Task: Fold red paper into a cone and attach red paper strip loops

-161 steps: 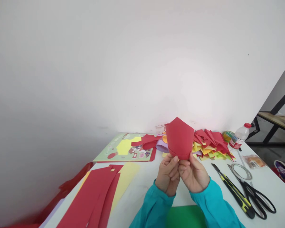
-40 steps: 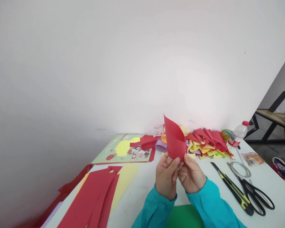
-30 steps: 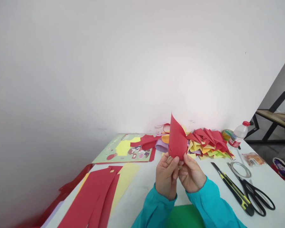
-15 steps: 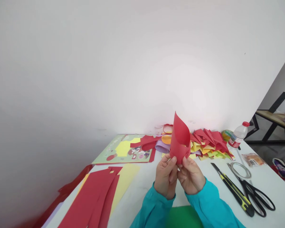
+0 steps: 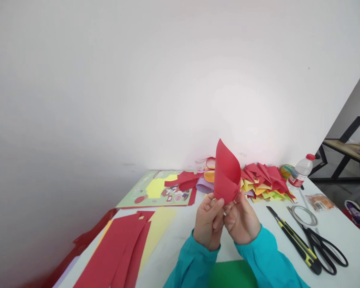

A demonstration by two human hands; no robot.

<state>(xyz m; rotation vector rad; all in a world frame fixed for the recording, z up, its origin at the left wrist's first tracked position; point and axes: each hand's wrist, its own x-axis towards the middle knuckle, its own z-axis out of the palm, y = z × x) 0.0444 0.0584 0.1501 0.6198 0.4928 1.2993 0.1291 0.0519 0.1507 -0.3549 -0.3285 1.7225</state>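
Observation:
Held upright above the table is a piece of red paper [image 5: 225,176], curled into a cone-like shape with a pointed tip and an open hollow facing me. My left hand [image 5: 209,220] pinches its lower left edge, thumb in front. On the lower right side, my right hand [image 5: 242,220] has its fingers at the paper's base, with the thumb raised along the edge. Both hands nearly touch beneath the paper. Part of a green mat [image 5: 232,274] shows between my sleeves.
Red paper sheets [image 5: 117,244] lie at left, near a printed pad [image 5: 132,194]. Folded red and yellow pieces [image 5: 265,180] are heaped at the back. To the right are a cutter knife [image 5: 297,242], scissors [image 5: 324,248], a tape roll [image 5: 304,216] and a bottle [image 5: 301,172]. A wall stands behind.
The red paper has turned slightly and shifted a little up and left. My right thumb has moved from the paper's front to its right edge.

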